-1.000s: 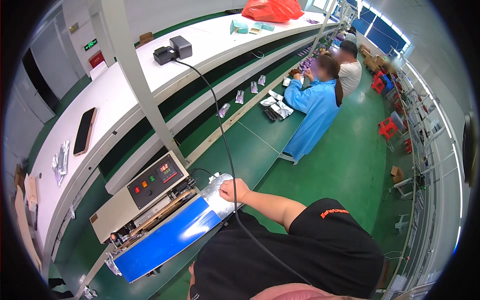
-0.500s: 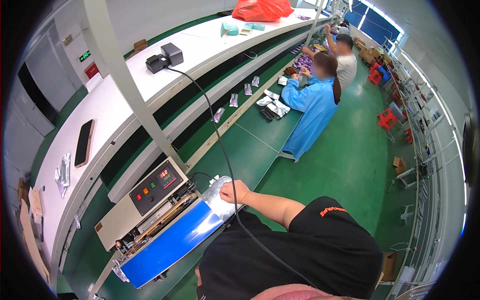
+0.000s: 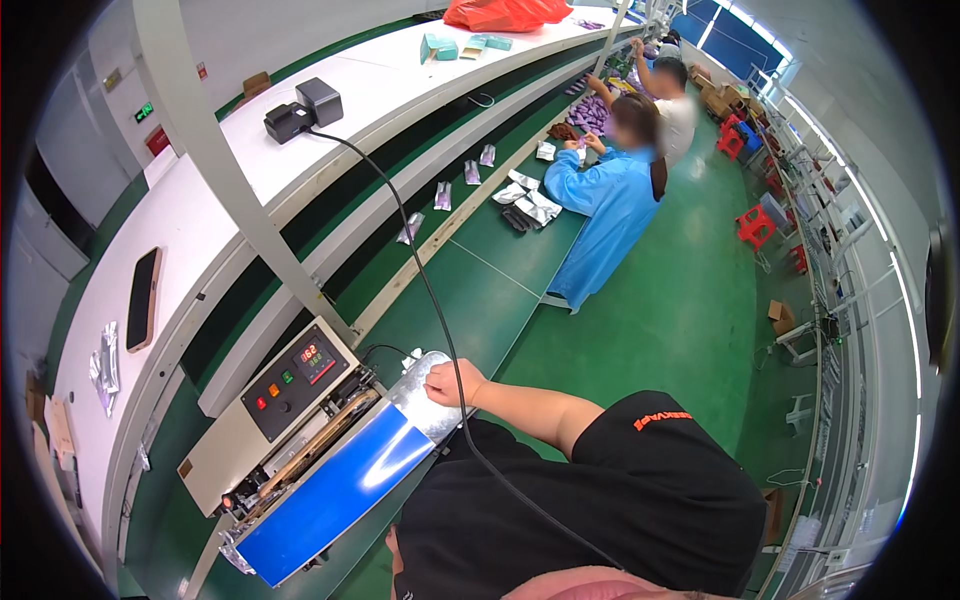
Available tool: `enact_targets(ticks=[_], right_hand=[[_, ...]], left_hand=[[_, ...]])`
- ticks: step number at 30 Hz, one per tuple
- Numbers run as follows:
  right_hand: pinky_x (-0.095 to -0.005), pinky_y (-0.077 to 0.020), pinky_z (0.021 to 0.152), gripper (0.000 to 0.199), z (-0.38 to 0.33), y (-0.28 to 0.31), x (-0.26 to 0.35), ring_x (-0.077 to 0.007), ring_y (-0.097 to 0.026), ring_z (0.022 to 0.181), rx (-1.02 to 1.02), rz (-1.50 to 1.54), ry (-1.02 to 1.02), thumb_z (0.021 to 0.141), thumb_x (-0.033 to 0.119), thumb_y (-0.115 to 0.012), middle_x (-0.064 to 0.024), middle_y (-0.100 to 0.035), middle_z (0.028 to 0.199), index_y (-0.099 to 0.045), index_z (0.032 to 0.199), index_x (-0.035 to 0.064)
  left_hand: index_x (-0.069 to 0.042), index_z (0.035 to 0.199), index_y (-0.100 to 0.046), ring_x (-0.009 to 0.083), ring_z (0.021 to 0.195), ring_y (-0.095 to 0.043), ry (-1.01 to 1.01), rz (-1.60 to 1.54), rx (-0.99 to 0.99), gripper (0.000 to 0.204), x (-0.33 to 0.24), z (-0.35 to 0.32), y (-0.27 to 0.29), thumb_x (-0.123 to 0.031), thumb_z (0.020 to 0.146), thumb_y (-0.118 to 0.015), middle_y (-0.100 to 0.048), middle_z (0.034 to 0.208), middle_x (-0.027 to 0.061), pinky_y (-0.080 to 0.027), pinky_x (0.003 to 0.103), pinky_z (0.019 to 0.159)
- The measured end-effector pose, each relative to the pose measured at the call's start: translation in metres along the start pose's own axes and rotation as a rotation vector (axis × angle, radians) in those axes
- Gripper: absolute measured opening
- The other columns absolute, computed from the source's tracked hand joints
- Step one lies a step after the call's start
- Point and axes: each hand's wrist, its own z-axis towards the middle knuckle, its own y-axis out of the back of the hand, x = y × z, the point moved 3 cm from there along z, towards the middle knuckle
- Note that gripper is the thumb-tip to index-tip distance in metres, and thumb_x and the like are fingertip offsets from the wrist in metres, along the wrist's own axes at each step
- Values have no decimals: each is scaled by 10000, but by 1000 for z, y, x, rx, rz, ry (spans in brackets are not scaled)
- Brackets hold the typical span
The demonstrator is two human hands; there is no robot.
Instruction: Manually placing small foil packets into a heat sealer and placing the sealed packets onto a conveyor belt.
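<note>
My right hand (image 3: 453, 383) rests, fingers curled, at the bare silver end plate (image 3: 425, 400) of a band sealing machine (image 3: 270, 400). Whatever its fingers might hold is hidden. A blue conveyor belt (image 3: 335, 490) runs from that plate toward the lower left, alongside the beige control box with its lit display. At the belt's far lower-left end sit silver pouches (image 3: 236, 552), partly hidden by the machine. A black cable (image 3: 440, 310) crosses in front of my right wrist. My left hand does not show; only a sliver of skin appears beside my black shirt.
The green conveyor table (image 3: 480, 290) carries silver pouches (image 3: 530, 205) near a co-worker in blue (image 3: 605, 205). Small packets lie along its far edge. The white shelf (image 3: 215, 215) holds a phone (image 3: 144, 300), a black power adapter (image 3: 318, 100) and a silver pouch (image 3: 105, 368). A post (image 3: 225, 170) stands between.
The whole scene has shifted slightly left in the view. My right hand stays curled at the silver plate, and the machine looks the same.
</note>
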Motion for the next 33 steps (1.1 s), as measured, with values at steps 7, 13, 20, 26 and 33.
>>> enact_targets(ticks=[7, 13, 20, 26, 33], right_hand=[[-392, -507, 503, 180, 1, -7, -4, -257, -609, 575, 101, -19, -49, 803, 231, -618, -43, -574, 650, -574, 672, 115], [-379, -503, 509, 181, 2, -7, -5, -253, -599, 561, 114, 18, -48, 785, 205, -619, -42, -560, 626, -559, 644, 108], [-407, -494, 504, 174, 21, -3, -36, -292, -608, 558, 316, 319, -48, 753, 235, -640, -87, -616, 626, -628, 627, 117], [-450, -501, 629, 207, 107, -46, -215, -382, -629, 735, -69, 171, -635, 771, 229, -647, -193, -649, 819, -619, 873, 51], [-532, -494, 851, 547, 216, -216, -397, -432, -615, 992, 495, -231, -662, 910, 465, -444, -245, -614, 1137, -464, 1309, 92]], left_hand=[[3, 984, -691, 227, 859, -675, 59, -61, -9, 358, 6, 9, -10, -326, 855, -636, -704, 921, 155, -509, 384, 776], [4, 1009, -690, 231, 877, -680, 104, -122, -17, 373, 5, 5, -25, -333, 858, -633, -709, 944, 161, -510, 385, 790], [1, 1016, -687, 226, 871, -678, 97, -220, -36, 375, -14, -19, -55, -337, 867, -626, -707, 941, 158, -512, 379, 791], [-2, 1022, -685, 223, 866, -676, 134, -327, -124, 376, -40, -81, -91, -341, 874, -620, -706, 939, 156, -514, 375, 791], [-5, 1029, -682, 218, 860, -674, 186, -373, -193, 378, -83, -172, -135, -346, 883, -613, -704, 937, 153, -516, 369, 792]])
